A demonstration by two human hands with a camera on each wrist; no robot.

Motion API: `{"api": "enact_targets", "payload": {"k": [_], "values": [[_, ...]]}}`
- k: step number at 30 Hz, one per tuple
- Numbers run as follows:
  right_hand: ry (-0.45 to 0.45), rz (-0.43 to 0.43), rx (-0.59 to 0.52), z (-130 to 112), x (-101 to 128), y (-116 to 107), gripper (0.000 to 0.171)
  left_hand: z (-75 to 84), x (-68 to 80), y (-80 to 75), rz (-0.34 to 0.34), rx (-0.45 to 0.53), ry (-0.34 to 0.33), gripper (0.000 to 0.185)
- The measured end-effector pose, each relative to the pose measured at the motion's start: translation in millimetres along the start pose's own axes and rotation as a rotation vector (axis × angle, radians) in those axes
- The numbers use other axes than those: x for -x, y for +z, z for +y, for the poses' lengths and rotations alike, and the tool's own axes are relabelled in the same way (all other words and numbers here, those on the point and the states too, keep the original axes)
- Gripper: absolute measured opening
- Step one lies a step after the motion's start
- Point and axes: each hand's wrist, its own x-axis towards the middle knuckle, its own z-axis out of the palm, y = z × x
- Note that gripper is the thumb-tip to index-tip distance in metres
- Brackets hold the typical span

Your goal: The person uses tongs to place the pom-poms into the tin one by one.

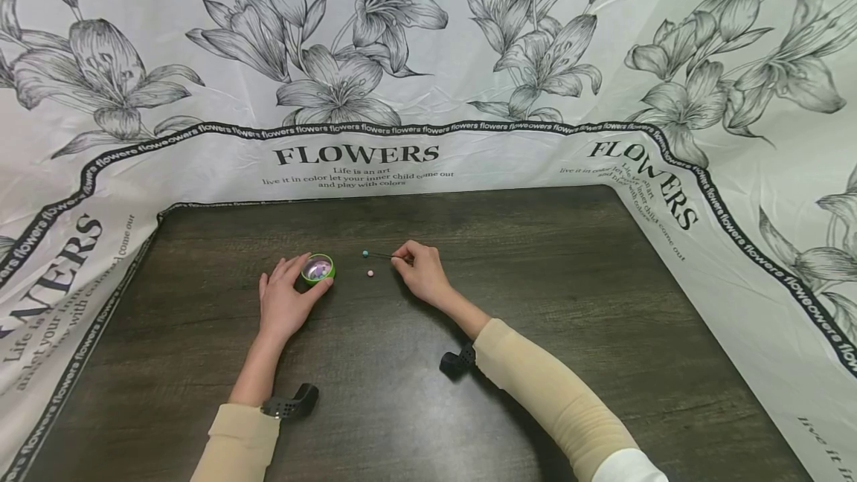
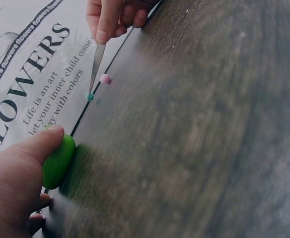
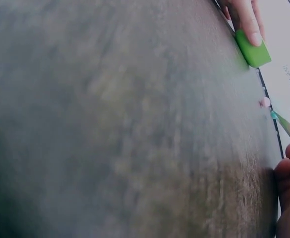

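My left hand (image 1: 286,300) holds a small round green container (image 1: 332,268) by its sides, thumb on the near right and fingers on the far left. Pale purple and bluish bits show inside it in the head view. My right hand (image 1: 422,271) pinches a pair of thin tweezers (image 2: 99,57), which point left. Their tip is at a teal bead (image 2: 89,97); whether the bead is gripped or lifted I cannot tell. A pink bead (image 1: 370,274) lies on the table close by, nearer to me.
The dark wood-grain table (image 1: 415,393) lies under both hands. A white cloth with printed flowers (image 1: 361,162) hangs along its back and sides. Each wrist wears a black camera (image 1: 458,361).
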Motion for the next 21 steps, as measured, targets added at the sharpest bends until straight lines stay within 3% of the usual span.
{"api": "enact_targets", "payload": {"k": [21], "values": [[-0.086,0.037,0.014,-7.8,-20.8,-6.4,0.004,-3.4,-1.2,1.2,0.004,0.007,0.002,0.073]]}}
